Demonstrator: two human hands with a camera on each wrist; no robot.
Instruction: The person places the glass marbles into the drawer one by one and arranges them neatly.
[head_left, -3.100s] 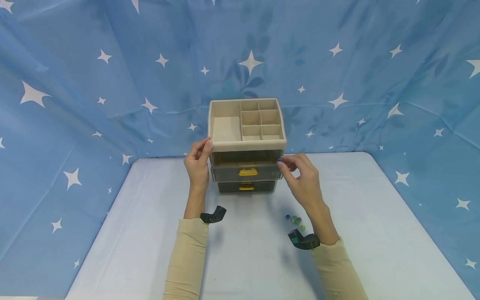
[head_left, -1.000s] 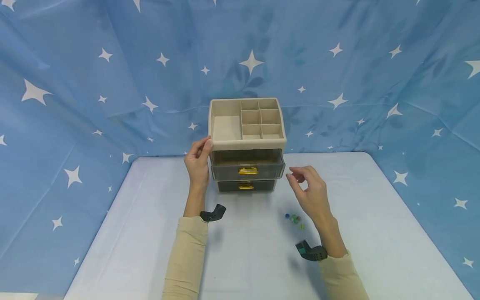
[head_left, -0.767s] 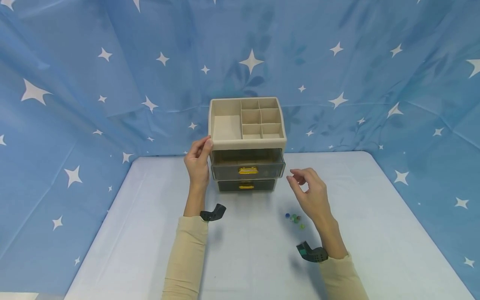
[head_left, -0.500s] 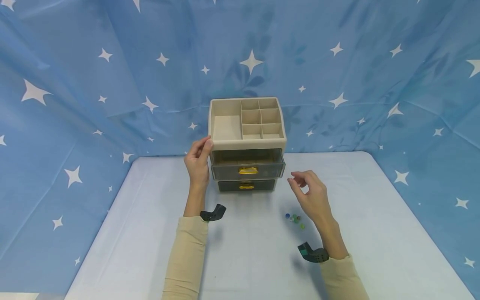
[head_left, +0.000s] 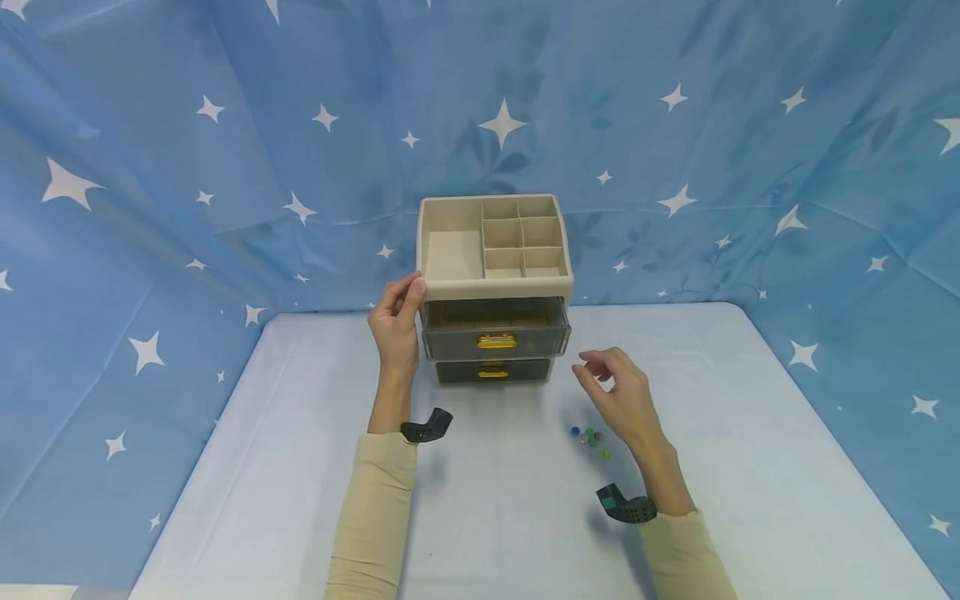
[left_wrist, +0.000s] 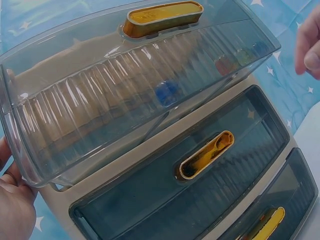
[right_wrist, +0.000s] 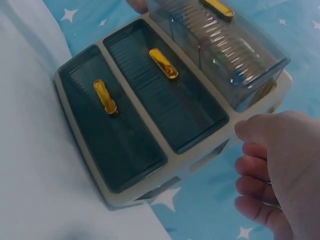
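Marbles lie in two places: a loose cluster on the white tabletop, just nearer the person than the right hand, and several more inside the top drawer of the beige drawer organizer. The right hand holds nothing; its fingers are loosely bent, with a gap between thumb and forefinger, and it hovers beside the drawer's right end. The left hand pinches the organizer's front left corner between thumb and fingers.

The likeliest trouble is rolling: small, smooth balls on a flat cloth could scatter if a fingertip nudges one instead of pinching it, or if the right forearm, close beside the cluster, brushes through. A marble let go too early over the drawer's rim could bounce off the edge and drop to the table. With the drawer pulled forward, a knock could also shift the organizer should the left hand slacken.

In the top drawer, a blue marble sits near the middle, with a red marble and others toward the right end; the ribbed, smoky plastic blurs them, so I can't count them surely. The middle drawer and bottom drawer are closed, their contents unreadable. On top, a tray has one large compartment beside six small ones.
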